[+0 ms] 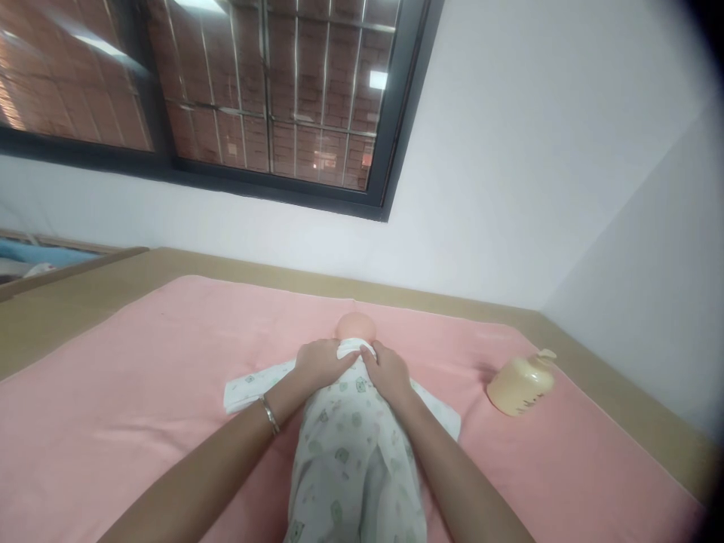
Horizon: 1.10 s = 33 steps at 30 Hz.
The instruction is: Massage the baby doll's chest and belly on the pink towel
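A white long-sleeved baby romper (356,437) with small green prints lies over what looks like a baby doll (355,326). Only the smooth, rounded top of the doll's head shows above the neckline, and its body is hidden. My left hand (322,362), below a wrist with a silver bracelet (270,415), is closed on the left side of the romper's collar. On the other side of the neckline, my right hand (389,369) pinches the collar with its thumb on top. The sleeves spread outward beneath my arms, and the romper's lower part stretches towards me.
A pink sheet (141,362) covers most of the wooden surface (73,324). To the right, a pale yellow bottle (519,386) lies tilted on the sheet. Behind stand a white wall (480,188) and a dark-framed window (390,151) with bars. Blue cloth (45,253) shows at far left.
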Motion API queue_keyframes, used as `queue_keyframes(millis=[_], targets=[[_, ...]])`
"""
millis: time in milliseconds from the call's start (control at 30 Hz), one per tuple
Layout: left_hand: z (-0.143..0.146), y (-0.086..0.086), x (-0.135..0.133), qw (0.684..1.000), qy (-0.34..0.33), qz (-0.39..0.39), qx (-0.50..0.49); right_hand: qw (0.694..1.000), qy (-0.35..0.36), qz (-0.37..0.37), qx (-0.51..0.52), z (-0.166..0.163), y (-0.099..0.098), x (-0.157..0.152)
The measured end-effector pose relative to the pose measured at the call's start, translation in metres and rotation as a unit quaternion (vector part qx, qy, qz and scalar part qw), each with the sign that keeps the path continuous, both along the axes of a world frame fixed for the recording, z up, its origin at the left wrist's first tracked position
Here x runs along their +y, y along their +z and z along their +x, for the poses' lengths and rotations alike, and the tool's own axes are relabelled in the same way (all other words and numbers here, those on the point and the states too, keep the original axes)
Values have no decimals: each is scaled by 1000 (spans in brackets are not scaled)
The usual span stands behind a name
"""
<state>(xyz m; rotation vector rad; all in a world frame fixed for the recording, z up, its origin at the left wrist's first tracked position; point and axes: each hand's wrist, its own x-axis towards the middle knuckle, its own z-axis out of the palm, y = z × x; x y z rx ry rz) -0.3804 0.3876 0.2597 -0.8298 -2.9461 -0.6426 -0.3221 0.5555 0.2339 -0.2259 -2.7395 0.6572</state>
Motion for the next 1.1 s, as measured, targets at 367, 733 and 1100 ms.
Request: queue_keyframes(millis=[367,733,1100], targets=[[1,-1,-1,1000,-6,2,1,1000,-3,5,-1,-2,-2,1],[3,2,-1,1000,-6,-2,9,1000,-2,12,-3,0,0,0],[5,6,0,1000,-5,-4,-1,1000,0,19,-8,1,2,-1]])
